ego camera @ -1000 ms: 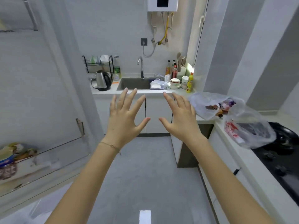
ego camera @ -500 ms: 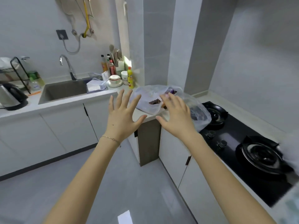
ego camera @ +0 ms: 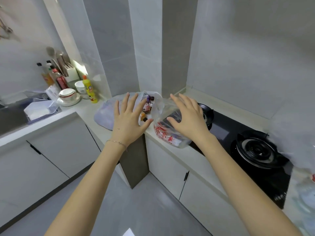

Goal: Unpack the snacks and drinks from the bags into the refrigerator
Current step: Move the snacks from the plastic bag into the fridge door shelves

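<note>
Fingers (ego camera: 125, 103) of both hands are spread wide and straight, holding nothing. The left hand (ego camera: 127, 123) hangs in front of the pale bag (ego camera: 104, 114), and the right hand (ego camera: 189, 120) is over the top of the printed bag (ego camera: 167, 137). Whether either palm actually touches the plastic cannot be told.

A second ago the hands were raised the same way in mid-room, facing the sink, with a refrigerator door shelf at the left edge. Since then the view has swung right to the corner of the desk (ego camera: 80, 110), and the hands have closed in on the two bags. The refrigerator is now out of view, so it probably lies behind and to the left. Nothing looks unpacked yet. This reads as the opening reach, and the next step is likely to part a bag mouth or lift a bag.

Both bags sit side by side at the desk corner, touching, with the printed one just beside the gas hob (ego camera: 255, 149). Small bottles (ego camera: 150, 98) with dark caps show in the gap between the bags.

The printed bag carries red Chinese characters. The last two look like 零食, and the first is creased. A yellow squeeze bottle (ego camera: 88, 90) by the stacked bowls (ego camera: 67, 95) has a red label too blurred to read.
</note>
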`<state>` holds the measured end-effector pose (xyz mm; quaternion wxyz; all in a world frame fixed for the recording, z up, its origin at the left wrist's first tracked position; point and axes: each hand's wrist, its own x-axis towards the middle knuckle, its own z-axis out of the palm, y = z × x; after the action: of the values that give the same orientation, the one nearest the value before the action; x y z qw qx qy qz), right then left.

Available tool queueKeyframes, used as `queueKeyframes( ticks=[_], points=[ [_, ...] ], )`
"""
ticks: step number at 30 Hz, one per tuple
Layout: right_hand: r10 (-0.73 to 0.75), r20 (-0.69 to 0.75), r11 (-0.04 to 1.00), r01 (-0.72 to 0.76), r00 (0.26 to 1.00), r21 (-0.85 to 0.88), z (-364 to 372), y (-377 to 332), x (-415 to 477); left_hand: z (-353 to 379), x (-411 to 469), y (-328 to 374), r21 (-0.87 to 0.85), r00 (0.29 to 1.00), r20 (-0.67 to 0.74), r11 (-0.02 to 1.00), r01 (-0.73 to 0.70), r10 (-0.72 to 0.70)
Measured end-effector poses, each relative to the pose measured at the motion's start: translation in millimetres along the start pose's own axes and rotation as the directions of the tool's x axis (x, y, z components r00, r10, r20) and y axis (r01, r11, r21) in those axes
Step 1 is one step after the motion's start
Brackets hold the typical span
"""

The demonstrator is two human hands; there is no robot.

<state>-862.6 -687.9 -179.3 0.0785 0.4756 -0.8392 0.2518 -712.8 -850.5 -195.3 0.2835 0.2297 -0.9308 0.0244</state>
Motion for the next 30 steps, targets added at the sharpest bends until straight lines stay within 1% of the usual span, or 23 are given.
queueKeyframes(
  ticks=[5,12,15,18,21,24,28,30],
  points=[
    [0.037,0.006,0.999,-0.037,0.999,-0.031,20,33,38,47,46,-4,-0.054,0.999,0.04,0.998,-0.029,0.031],
    [0.07,0.065,0.997,-0.068,0.995,-0.045,60,98,100,127,110,-4,-0.052,0.993,0.113,0.998,-0.039,0.045],
    [0.087,0.132,0.996,-0.082,0.987,-0.043,80,129,121,164,129,-2,-0.061,0.989,0.148,0.998,-0.022,0.031],
    [0.079,0.215,0.997,-0.075,0.973,-0.026,101,154,137,200,136,-3,-0.053,0.977,0.213,0.999,0.002,0.009],
    [0.059,0.291,0.998,-0.053,0.955,-0.027,123,174,147,230,138,-4,-0.041,0.963,0.269,0.999,-0.009,0.02],
    [0.057,0.347,0.998,-0.048,0.936,-0.034,143,185,151,253,137,-6,-0.073,0.943,0.331,0.997,-0.018,0.041],
    [0.09,0.447,0.996,-0.077,0.89,-0.046,173,198,157,284,135,-15,-0.115,0.901,0.431,0.993,-0.011,0.06],
    [0.124,0.499,0.992,-0.125,0.857,-0.032,187,202,157,299,133,-20,-0.15,0.876,0.474,0.988,-0.02,0.09]
  ],
)
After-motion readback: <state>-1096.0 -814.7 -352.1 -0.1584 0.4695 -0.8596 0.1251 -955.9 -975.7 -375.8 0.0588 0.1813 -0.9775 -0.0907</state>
